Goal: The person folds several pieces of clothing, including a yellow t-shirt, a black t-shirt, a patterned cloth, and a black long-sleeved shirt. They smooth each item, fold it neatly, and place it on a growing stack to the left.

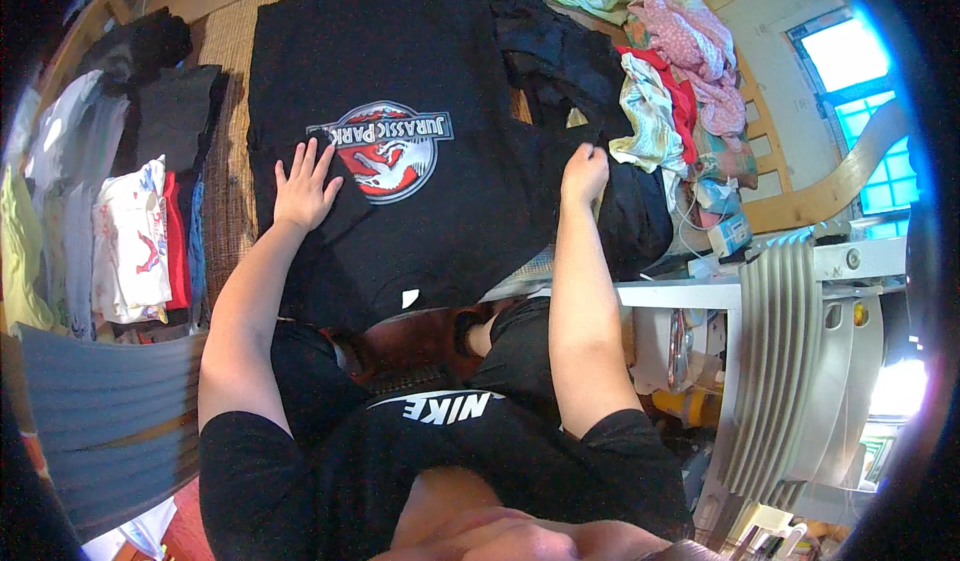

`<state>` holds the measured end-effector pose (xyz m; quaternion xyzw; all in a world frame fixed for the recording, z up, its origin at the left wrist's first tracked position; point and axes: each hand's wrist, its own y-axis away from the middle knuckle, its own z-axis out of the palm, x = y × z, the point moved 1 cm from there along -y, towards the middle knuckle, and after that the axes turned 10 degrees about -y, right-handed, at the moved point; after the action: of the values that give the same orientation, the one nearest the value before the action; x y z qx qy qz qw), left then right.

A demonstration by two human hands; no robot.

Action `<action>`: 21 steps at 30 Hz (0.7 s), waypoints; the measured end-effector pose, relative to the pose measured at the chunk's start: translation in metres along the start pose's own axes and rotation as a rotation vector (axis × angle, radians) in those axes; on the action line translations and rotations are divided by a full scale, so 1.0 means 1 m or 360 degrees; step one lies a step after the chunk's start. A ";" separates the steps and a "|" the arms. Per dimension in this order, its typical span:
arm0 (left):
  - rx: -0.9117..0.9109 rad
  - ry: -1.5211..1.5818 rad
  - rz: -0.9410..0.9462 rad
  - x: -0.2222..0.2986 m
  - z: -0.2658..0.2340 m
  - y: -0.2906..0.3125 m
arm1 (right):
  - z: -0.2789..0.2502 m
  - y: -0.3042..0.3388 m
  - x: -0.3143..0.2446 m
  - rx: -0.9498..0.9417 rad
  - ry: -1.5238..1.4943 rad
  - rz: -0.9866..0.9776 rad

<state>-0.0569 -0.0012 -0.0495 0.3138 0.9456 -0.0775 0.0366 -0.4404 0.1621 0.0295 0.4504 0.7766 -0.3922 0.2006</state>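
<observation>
A black T-shirt [400, 71] with a round red, white and grey print lies spread out before me, its collar toward me. My left hand [306, 183] rests flat on the shirt's left part, fingers spread, next to the print. A sleeve appears folded inward under that hand. At the shirt's right side my right hand [586, 173] is closed in a pinch on black cloth, which looks like the right sleeve of the same shirt. The fingertips of that hand are partly hidden by the fist. A small white tag [410, 298] shows at the collar.
Folded clothes stand in rows at the left, including a white printed shirt [128, 251]. More black garments [550, 46] lie right of the shirt, beside a pink cloth [690, 36] and a cream striped cloth [645, 111]. A white table edge [690, 293] runs at the right.
</observation>
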 end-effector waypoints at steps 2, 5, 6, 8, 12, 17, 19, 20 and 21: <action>0.0009 -0.0008 -0.0001 -0.002 0.002 0.001 | -0.015 -0.003 -0.040 -0.0064 0.0055 -0.0192; -0.0001 -0.0017 -0.0013 -0.006 0.002 0.003 | -0.021 0.019 -0.100 -0.0429 0.0198 -0.0476; -0.0008 -0.0013 -0.0010 -0.005 0.003 0.003 | -0.021 0.032 -0.114 -0.0968 -0.0180 -0.0251; -0.0046 -0.0046 -0.0013 -0.005 0.001 0.003 | -0.018 0.044 -0.117 -0.1446 -0.0466 -0.0151; -0.0035 -0.0052 -0.0016 -0.003 0.002 0.002 | -0.009 0.020 -0.068 -0.1136 -0.0207 -0.0418; -0.0075 -0.0070 -0.0014 0.002 -0.001 -0.001 | 0.002 0.015 -0.033 -0.1489 0.0273 0.0171; -0.0073 -0.0076 -0.0022 -0.001 0.000 0.001 | 0.004 0.030 -0.038 -0.1918 0.0447 0.0367; -0.0068 -0.0086 -0.0029 -0.004 0.000 0.002 | 0.003 0.041 -0.048 -0.2073 0.0549 0.0344; -0.0059 -0.0085 -0.0025 -0.003 0.000 0.002 | 0.000 0.050 -0.056 -0.2215 0.0660 0.0329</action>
<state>-0.0534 -0.0015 -0.0498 0.3035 0.9480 -0.0685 0.0669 -0.3683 0.1461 0.0455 0.3547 0.8216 0.3059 0.3250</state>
